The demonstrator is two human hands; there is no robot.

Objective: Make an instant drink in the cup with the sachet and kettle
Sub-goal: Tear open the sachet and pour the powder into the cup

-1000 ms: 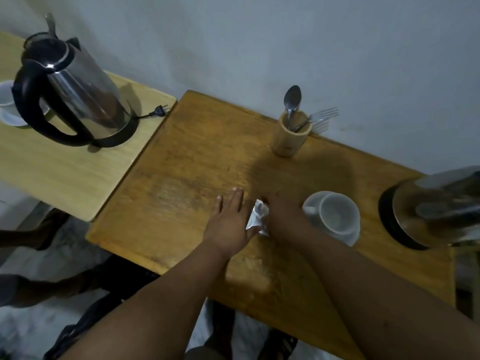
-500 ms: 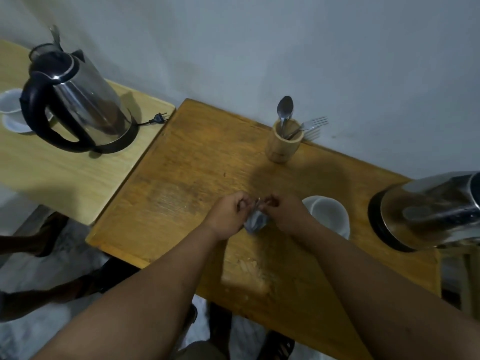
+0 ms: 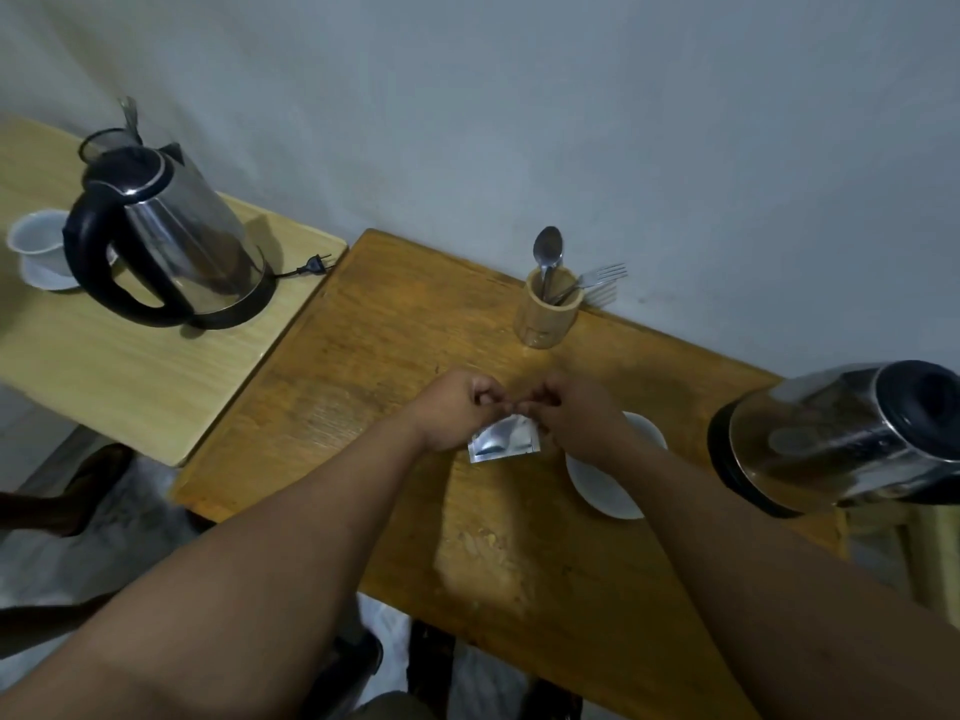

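Note:
A small silver sachet hangs above the brown wooden table. My left hand and my right hand both pinch its top edge, fingertips nearly touching. My right wrist hides most of the white cup; only its saucer and a bit of rim show. A steel kettle with a black base stands at the table's right end.
A bamboo holder with a spoon and a fork stands by the wall. On the lighter table to the left are a second kettle, its loose plug, and another cup on a saucer.
Both hands have lifted the sachet off the table and closed on its top edge. The view has tilted down a little.

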